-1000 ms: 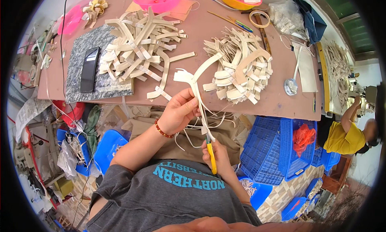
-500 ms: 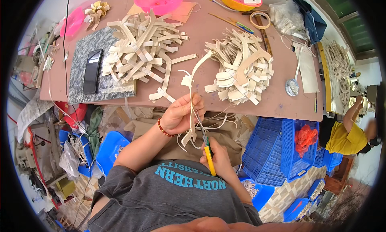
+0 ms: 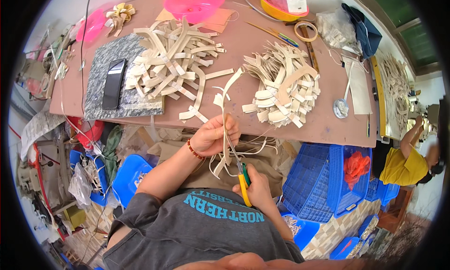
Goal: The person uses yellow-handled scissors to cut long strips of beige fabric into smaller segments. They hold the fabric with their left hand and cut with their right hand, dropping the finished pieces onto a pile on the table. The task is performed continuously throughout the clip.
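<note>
Between its thumb and fingers, my left hand [image 3: 216, 133] pinches a cream strip [image 3: 231, 84] that curves upward over the table's front edge and hangs down below. My right hand [image 3: 257, 184] grips scissors [image 3: 244, 187] with yellow and green handles. Their blades point up along the strip, close under my left hand; whether they are cutting into it I cannot tell. Thin cream offcuts [image 3: 257, 147] trail around the strip over my lap. On the table beyond lie a loose heap of cream strips [image 3: 161, 66] at left and a denser pile of strips [image 3: 286, 87] at right.
A black phone [image 3: 114, 84] rests on a speckled stone slab [image 3: 93, 89] at left. Pink basins [image 3: 194, 3], a tape roll [image 3: 305, 31] and pens [image 3: 283, 38] are at the back. Blue crates [image 3: 309, 181] stand below right. Another person in a yellow top [image 3: 404, 166] works at far right.
The scissors tilt a little more upright and sit slightly closer to the strip's lower part. My left hand keeps its pinch on the strip. The whole view has shifted slightly.
</note>
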The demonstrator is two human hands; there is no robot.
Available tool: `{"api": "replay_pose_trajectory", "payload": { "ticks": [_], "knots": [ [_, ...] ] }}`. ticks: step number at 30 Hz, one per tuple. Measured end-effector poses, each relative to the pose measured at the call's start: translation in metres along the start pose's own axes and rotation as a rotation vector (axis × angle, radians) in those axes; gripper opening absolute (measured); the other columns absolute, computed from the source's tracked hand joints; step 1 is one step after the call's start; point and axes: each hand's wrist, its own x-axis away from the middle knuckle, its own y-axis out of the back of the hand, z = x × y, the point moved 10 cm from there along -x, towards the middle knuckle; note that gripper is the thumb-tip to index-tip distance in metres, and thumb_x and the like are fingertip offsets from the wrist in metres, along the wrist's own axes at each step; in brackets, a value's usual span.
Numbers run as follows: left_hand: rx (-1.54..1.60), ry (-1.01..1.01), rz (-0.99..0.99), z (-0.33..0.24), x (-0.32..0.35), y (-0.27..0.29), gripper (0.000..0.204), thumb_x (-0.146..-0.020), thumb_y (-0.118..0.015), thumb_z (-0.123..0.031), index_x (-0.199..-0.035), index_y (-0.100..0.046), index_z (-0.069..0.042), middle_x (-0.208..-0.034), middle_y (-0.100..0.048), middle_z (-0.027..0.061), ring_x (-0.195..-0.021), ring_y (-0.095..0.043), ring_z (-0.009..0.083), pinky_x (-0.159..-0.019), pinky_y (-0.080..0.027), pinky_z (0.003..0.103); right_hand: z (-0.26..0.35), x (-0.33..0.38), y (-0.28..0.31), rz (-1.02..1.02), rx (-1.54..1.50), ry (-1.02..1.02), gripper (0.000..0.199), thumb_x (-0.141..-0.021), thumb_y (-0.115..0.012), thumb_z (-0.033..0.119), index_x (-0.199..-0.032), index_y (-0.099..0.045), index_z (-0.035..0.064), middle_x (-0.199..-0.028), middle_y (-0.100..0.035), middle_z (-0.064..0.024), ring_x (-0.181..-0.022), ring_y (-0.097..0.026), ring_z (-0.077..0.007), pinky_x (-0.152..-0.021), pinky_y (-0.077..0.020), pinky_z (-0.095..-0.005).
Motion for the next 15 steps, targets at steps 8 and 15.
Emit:
{"api": "replay_pose_trajectory", "payload": {
  "ticks": [8, 15],
  "knots": [
    [-0.095, 0.006, 0.008, -0.001, 0.004, 0.007, 0.012, -0.089, -0.057, -0.02, -0.087, -0.048, -0.013, -0.078, -0.037, -0.0016, -0.07, -0.035, 0.0114, -0.062, -0.033, 0.025, -0.004, -0.001, -0.002, -0.029, 0.025, 0.017, 0.056, -0.065, -0.075, 0.046, -0.084, -0.044, 0.004, -0.062, -0.055, -0.0138, -0.062, -0.059, -0.0366, -0.054, -0.0439, -0.0417],
    [-0.157, -0.021, -0.05, -0.003, 0.005, 0.014, 0.011, -0.09, -0.055, -0.02, -0.089, -0.048, -0.011, -0.077, -0.037, -0.0006, -0.07, -0.036, 0.0119, -0.063, -0.035, 0.025, -0.013, -0.002, -0.007, -0.007, -0.057, -0.029, 0.053, -0.066, -0.075, 0.044, -0.082, -0.042, 0.0043, -0.063, -0.055, -0.0145, -0.062, -0.058, -0.0368, -0.054, -0.0431, -0.0421]
  ]
}}
